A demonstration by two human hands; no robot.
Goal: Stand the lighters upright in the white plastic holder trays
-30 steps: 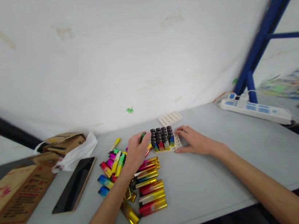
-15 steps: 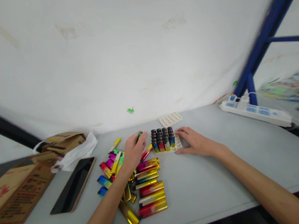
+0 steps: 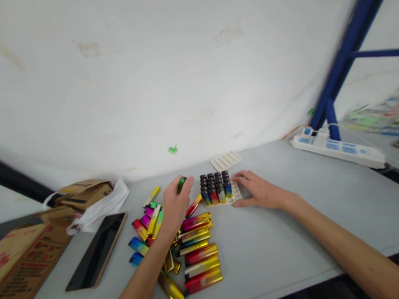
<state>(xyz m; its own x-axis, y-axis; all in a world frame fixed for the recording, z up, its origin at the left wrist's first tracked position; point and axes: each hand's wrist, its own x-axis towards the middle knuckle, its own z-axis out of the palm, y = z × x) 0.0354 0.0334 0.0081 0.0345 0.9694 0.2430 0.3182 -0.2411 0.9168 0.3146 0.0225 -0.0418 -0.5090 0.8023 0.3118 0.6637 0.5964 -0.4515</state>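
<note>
1. One green lighter (image 3: 181, 184) is pinched between the thumb and fingers of the left hand (image 3: 175, 197), above the loose lighters (image 3: 203, 280).
2. Right hand (image 3: 258, 190): thumb and fingers spread apart, touching the right end of the white tray (image 3: 236, 193) on the table (image 3: 270, 243).
3. Position change: the left hand, beside the upright lighters (image 3: 216, 187) one second earlier, is now farther left of them. The right hand remains at the tray.
4. Orientation: the green lighter's long axis is steeply inclined, its dark upper end leaning right. The upright lighters stand in the tray, black tops up.
5. A second tray (image 3: 226, 160) lies behind, near the wall (image 3: 189, 72).
</note>
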